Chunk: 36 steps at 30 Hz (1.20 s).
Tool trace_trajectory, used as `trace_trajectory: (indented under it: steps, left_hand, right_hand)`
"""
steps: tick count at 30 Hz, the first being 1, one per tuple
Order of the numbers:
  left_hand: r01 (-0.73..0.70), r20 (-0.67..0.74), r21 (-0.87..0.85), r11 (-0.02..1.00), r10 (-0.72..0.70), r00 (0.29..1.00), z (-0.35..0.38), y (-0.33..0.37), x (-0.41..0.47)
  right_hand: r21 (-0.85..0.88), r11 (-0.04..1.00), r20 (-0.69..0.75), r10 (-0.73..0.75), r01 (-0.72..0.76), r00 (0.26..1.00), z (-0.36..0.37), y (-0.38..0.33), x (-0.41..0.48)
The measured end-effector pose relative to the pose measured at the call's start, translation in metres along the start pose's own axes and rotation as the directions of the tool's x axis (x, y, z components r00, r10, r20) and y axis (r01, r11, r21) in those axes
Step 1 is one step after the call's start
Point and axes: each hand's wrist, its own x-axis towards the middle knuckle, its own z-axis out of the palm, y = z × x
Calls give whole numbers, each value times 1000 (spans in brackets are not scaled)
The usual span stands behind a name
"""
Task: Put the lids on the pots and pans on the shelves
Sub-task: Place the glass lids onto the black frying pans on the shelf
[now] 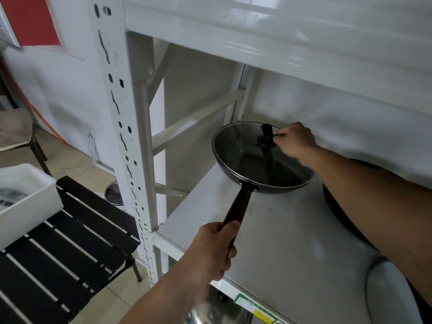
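Two hands grip: left (211, 249) clamps pan handle (238, 206), right (295, 142) pinches lid knob (266, 134); label (256, 311) unreadable.

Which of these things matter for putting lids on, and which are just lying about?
Part of the job:
- frying pan, handle gripped by the left hand
- glass lid on it, knob at the right hand
- dark pan behind the right arm
- white shelf

Lying about:
- black slatted table
- white tray
- stool

I have one view only, from the head camera. It looks forward and down, close on the shelf (268, 230).
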Motion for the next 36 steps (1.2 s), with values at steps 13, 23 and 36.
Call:
trace_trajectory:
  steps: [13, 23, 36]
  left_hand:
    - [36, 5, -25, 999, -36, 999, 0, 3, -2]
    - [25, 90, -33, 999, -22, 996, -14, -1, -7]
    - [-402, 87, 359, 842, 398, 913, 45, -38, -77]
  right_hand:
    - [-221, 974, 124, -27, 54, 992, -8, -10, -14]
    - [-20, 1000, -168, 14, -17, 986, -81, 17, -99]
    - [151, 893, -354, 448, -423, 821, -206, 216, -404]
